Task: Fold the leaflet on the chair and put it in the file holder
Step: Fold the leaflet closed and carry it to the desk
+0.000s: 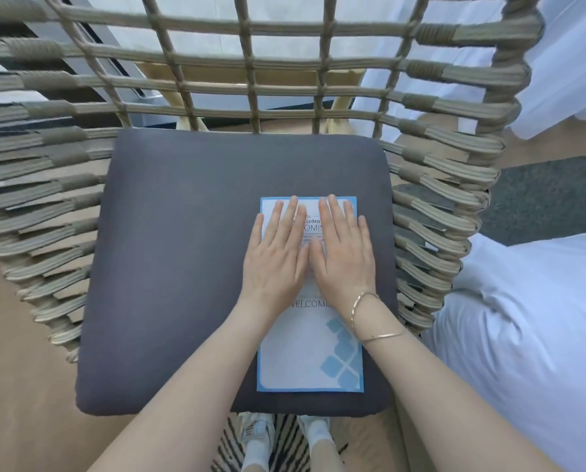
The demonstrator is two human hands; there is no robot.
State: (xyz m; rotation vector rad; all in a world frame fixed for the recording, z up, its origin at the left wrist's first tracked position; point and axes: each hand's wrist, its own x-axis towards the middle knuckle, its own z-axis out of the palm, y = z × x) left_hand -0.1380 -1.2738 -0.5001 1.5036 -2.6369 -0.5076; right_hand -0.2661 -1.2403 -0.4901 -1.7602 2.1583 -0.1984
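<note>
Nearest to me, below the front edge of the seat, my two feet in white shoes stand on a zebra-striped rug. Above them the dark grey seat cushion fills the woven chair, and the leaflet lies flat on its right half, long side running away from me, its near edge close to the cushion's front edge. The leaflet is white with a light blue border and a pattern of blue squares at its near right corner; the word WELCOME shows between my wrists.

Both my hands lie palm down on the far half of the leaflet, gripping nothing. My left hand is spread flat, fingers apart and pointing away from me, the little finger reaching the leaflet's left border. My right hand lies just beside it, also flat and spread, the thumbs meeting along the middle of the page. Two thin gold bracelets circle my right wrist. The fingertips of both hands stop just short of the leaflet's far edge.

To my right, beside the chair, is a white bed cover. Beyond the cushion rises the rope-woven chair back, an open grid, with white curtain at the far right.
</note>
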